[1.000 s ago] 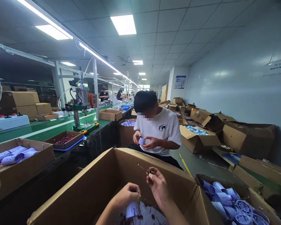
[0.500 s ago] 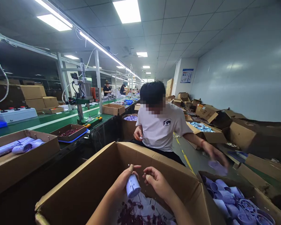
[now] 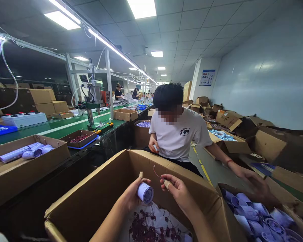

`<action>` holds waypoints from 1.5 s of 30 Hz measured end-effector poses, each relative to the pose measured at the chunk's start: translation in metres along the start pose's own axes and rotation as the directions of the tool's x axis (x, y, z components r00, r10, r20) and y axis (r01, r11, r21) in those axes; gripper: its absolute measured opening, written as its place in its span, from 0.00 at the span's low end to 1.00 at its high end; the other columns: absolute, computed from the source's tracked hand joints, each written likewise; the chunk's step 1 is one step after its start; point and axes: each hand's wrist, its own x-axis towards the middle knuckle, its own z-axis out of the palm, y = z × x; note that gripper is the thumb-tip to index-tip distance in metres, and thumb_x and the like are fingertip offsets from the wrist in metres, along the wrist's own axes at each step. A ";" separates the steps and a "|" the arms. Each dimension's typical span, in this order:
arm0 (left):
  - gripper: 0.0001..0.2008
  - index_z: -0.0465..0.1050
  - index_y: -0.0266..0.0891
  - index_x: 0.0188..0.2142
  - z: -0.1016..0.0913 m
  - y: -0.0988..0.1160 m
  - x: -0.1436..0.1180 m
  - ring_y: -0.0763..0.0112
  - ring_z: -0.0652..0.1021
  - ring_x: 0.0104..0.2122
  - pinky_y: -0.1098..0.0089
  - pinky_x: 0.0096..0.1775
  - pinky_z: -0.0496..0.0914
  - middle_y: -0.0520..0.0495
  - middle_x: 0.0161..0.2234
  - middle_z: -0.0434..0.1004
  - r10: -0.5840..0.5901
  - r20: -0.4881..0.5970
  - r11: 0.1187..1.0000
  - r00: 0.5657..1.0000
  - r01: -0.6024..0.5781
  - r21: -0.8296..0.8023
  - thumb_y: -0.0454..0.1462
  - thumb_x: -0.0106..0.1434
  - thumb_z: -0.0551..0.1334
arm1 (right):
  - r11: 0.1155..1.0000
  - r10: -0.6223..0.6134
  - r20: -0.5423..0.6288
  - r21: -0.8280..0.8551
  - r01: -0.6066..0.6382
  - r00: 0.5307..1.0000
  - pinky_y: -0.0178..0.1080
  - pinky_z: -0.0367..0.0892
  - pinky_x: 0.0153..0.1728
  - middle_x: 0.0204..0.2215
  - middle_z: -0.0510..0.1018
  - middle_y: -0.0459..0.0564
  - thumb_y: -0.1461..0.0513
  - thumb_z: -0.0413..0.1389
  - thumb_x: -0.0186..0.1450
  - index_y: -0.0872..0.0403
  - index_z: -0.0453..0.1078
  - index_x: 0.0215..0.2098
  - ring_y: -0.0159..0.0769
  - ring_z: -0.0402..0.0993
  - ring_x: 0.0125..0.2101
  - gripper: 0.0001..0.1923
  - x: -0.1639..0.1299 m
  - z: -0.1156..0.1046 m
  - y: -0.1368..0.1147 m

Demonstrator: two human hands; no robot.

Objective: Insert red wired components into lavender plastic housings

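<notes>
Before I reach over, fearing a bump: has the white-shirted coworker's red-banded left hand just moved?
Yes: that hand moved rightward in view, towards the brown cardboard box of white cylinders.

Factory assembly floor, unmistakably! A long green bench (image 3: 54, 123) runs off beneath strip lights (image 3: 111, 47), a press machine (image 3: 94, 95) towering on it, workers (image 3: 118, 93) farther down, and cardboard boxes (image 3: 30, 178) everywhere, some loaded with pale cylinders (image 3: 251, 212)!

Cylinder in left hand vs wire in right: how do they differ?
Size: the cylinder is thick, the wire thin. Colour: the cylinder is pale, the wire reddish. Shape: the cylinder is straight-sided; the wire curves up to a free tip. Shared: both are held, one per hand.
</notes>
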 end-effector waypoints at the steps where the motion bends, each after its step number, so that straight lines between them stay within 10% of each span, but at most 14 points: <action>1: 0.24 0.69 0.37 0.34 -0.001 0.001 0.000 0.70 0.72 0.18 0.65 0.25 0.72 0.52 0.20 0.70 -0.013 -0.008 1.000 1.000 0.013 -0.023 0.58 0.56 0.59 | 0.999 0.017 -0.002 0.042 -0.017 1.000 0.34 0.68 0.35 0.32 0.79 0.49 0.47 0.68 0.45 0.56 0.75 0.37 0.28 0.72 0.29 0.28 0.000 0.000 -0.001; 8: 0.08 0.70 0.33 0.38 -0.007 0.005 0.003 0.70 0.77 0.27 0.66 0.33 0.76 0.46 0.29 0.77 0.123 -0.022 0.973 0.992 -0.125 -0.194 0.35 0.59 0.62 | 0.930 0.088 0.089 0.351 -0.114 0.992 0.26 0.69 0.31 0.27 0.79 0.47 0.60 0.73 0.41 0.57 0.77 0.32 0.24 0.73 0.27 0.21 -0.005 0.001 -0.009; 16: 0.16 0.68 0.35 0.32 -0.011 0.015 0.006 0.75 0.75 0.22 0.76 0.23 0.71 0.50 0.24 0.73 0.193 -0.096 0.905 0.976 -0.215 -0.368 0.45 0.67 0.53 | 0.869 0.106 0.268 0.443 -0.220 0.957 0.27 0.70 0.29 0.27 0.80 0.49 0.63 0.72 0.45 0.57 0.76 0.32 0.26 0.75 0.26 0.17 -0.012 0.004 -0.001; 24: 0.20 0.66 0.38 0.42 -0.013 0.010 0.003 0.67 0.77 0.31 0.68 0.33 0.73 0.48 0.31 0.74 0.282 -0.101 0.952 0.954 -0.291 -0.094 0.47 0.55 0.66 | 0.868 0.095 0.366 0.424 -0.256 0.926 0.26 0.68 0.25 0.26 0.80 0.48 0.62 0.72 0.46 0.57 0.76 0.30 0.28 0.76 0.24 0.16 -0.019 0.018 0.001; 26: 0.28 0.65 0.41 0.43 -0.015 0.007 0.006 0.68 0.75 0.32 0.67 0.35 0.72 0.51 0.32 0.72 0.463 -0.079 0.873 0.883 -0.439 0.212 0.39 0.43 0.72 | 0.865 0.085 0.374 0.433 -0.255 0.923 0.26 0.68 0.24 0.26 0.79 0.48 0.61 0.72 0.46 0.57 0.76 0.30 0.28 0.76 0.24 0.16 -0.020 0.019 0.001; 30: 0.24 0.70 0.40 0.37 -0.016 0.001 0.010 0.64 0.73 0.39 0.64 0.44 0.68 0.49 0.37 0.70 0.732 0.165 0.380 0.661 -0.597 0.707 0.31 0.38 0.70 | 0.862 0.106 0.368 0.429 -0.270 0.924 0.26 0.68 0.24 0.25 0.79 0.48 0.62 0.72 0.44 0.58 0.76 0.30 0.28 0.76 0.24 0.16 -0.021 0.020 -0.001; 35: 0.21 0.69 0.40 0.39 -0.013 -0.006 0.008 0.63 0.74 0.37 0.64 0.42 0.68 0.47 0.37 0.73 0.759 0.199 0.320 0.620 -0.622 0.715 0.31 0.42 0.67 | 0.861 0.140 0.330 0.425 -0.280 0.934 0.26 0.68 0.24 0.25 0.79 0.49 0.62 0.73 0.43 0.59 0.75 0.29 0.28 0.76 0.24 0.17 -0.021 0.023 -0.002; 45: 0.28 0.63 0.42 0.49 -0.014 -0.018 0.013 0.57 0.69 0.49 0.57 0.50 0.65 0.41 0.47 0.66 0.899 0.359 -0.023 0.252 -0.791 0.611 0.26 0.47 0.60 | 0.855 0.106 0.331 0.451 -0.256 0.938 0.26 0.67 0.25 0.26 0.79 0.49 0.62 0.72 0.45 0.57 0.76 0.31 0.28 0.76 0.25 0.17 -0.019 0.022 0.003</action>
